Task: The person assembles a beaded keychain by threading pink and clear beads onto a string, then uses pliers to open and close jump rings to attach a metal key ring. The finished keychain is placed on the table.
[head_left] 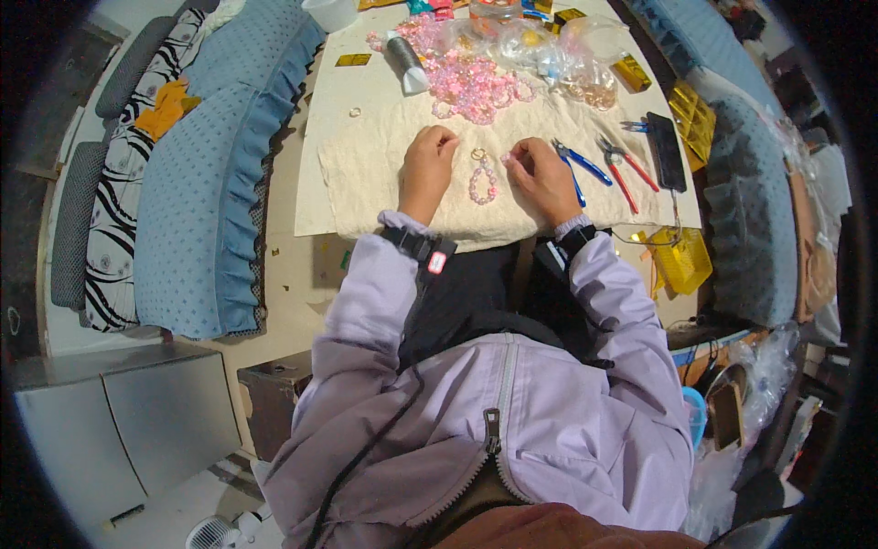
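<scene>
A beaded loop (482, 189) of pink and pale beads lies on the cream cloth (366, 183), a gold ring (478, 155) at its top. Just left of it is my left hand (428, 169), its fingers curled and pressed together; whether anything sits in them is hidden. On the other side, my right hand (543, 176) pinches thumb against fingers, and what it may hold is too small to name. Blue-handled pliers (593, 166) lie beside the right hand, with red-handled pliers (631, 174) farther right. Neither hand touches the loop.
Beyond the hands spreads a pile of pink beaded strands (476, 87), with a grey thread spool (403, 60) and clear plastic bags (540, 55). A black phone (666, 151) lies near the table's right edge. Blue-covered sofas (219, 156) flank the table; a yellow basket (681, 261) stands at lower right.
</scene>
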{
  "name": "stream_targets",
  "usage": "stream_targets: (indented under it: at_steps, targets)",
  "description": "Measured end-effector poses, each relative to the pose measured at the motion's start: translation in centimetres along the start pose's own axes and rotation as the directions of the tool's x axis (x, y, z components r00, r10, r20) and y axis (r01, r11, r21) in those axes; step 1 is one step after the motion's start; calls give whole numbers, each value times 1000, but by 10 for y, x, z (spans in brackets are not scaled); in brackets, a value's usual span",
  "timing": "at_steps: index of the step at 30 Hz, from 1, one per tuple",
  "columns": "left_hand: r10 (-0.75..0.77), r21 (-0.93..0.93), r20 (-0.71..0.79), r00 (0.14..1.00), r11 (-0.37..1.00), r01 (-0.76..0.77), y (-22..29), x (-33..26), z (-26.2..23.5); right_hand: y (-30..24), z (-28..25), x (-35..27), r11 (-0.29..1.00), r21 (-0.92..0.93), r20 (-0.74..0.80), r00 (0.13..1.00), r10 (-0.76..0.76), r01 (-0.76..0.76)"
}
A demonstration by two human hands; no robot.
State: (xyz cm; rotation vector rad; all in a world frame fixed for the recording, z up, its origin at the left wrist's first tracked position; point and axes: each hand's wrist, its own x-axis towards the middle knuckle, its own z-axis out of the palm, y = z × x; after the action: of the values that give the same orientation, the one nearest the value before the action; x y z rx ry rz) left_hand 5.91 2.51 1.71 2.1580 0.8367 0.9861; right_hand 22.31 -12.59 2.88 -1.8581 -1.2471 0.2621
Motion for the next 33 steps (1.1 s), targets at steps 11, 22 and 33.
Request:
stream_targets:
  at_steps: [11, 22, 33]
  targets:
    - [-163, -148, -45, 986, 977, 155, -1, -31, -21, 3, 9, 4, 909, 393, 122, 988, 100, -140]
    - [-141, 55, -107, 984, 988, 148, 1, -34, -21, -4, 27, 28, 987, 119, 112, 986, -123, 110]
    - [212, 44, 94, 973, 975, -217, 22, -38, -8, 0, 16, 79, 883, 101, 456, 768, -450, 458]
